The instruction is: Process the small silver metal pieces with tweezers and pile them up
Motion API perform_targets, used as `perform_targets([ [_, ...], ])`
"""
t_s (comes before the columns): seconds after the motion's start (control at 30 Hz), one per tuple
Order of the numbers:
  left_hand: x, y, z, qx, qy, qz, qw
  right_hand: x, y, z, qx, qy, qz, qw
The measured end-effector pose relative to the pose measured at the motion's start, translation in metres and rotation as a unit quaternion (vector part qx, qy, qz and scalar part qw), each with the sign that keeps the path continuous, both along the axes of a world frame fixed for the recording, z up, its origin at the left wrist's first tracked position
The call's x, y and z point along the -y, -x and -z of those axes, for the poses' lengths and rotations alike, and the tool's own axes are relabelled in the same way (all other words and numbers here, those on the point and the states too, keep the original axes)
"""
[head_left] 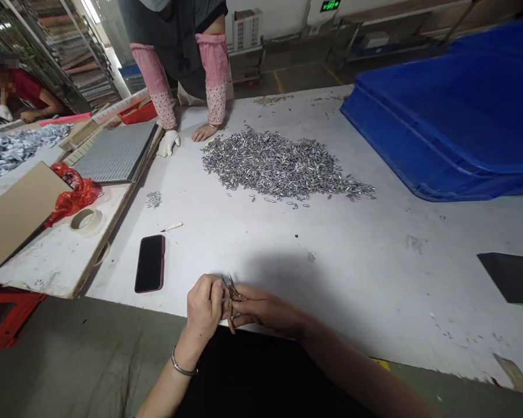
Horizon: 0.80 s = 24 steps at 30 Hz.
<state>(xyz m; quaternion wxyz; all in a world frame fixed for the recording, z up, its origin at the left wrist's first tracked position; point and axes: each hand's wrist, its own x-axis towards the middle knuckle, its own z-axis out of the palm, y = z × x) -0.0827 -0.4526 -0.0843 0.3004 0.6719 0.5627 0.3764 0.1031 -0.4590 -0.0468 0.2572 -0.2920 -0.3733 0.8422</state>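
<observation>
At the table's near edge my right hand (261, 307) is closed around small pliers (230, 290), whose thin pointed jaws stand apart and point away from me. Part of a brownish handle shows below the fingers. Right beside the jaws, my left hand (206, 305) is closed with thumb and fingers pressed together; whatever it pinches is hidden. Farther out on the white table (366, 267) lies a wide heap of small, shiny, silver oval metal pieces (283, 165), with a few strays around it.
Left of my hands lie a phone (150, 263), a small knife (172, 227) and a little pile of bits (154, 200). Blue bins (418, 139) stand at right. A co-worker's hands (204, 132) rest across the table. A tape roll (86, 220) sits on the side table.
</observation>
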Motion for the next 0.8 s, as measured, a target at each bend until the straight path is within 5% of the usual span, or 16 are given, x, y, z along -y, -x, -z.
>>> perform_targets([
  [0.13,-0.010,0.006,-0.007,-0.025,-0.029,-0.002,0.999,0.003,-0.002,0.007,0.054,0.034,0.013,0.998],
  [0.33,-0.018,0.007,-0.016,0.032,0.055,0.083,0.994,0.002,0.001,0.011,0.047,0.012,0.010,0.999],
  [0.53,-0.021,0.004,-0.013,0.043,0.087,0.076,0.992,0.005,0.001,0.019,0.080,-0.029,-0.005,0.996],
  [0.67,-0.026,0.005,-0.010,0.047,0.062,-0.005,0.997,0.008,0.000,0.023,0.156,-0.092,-0.013,0.983],
  [0.8,-0.027,0.010,-0.007,0.172,0.155,0.015,0.973,0.007,-0.001,0.015,0.231,-0.129,-0.015,0.964],
])
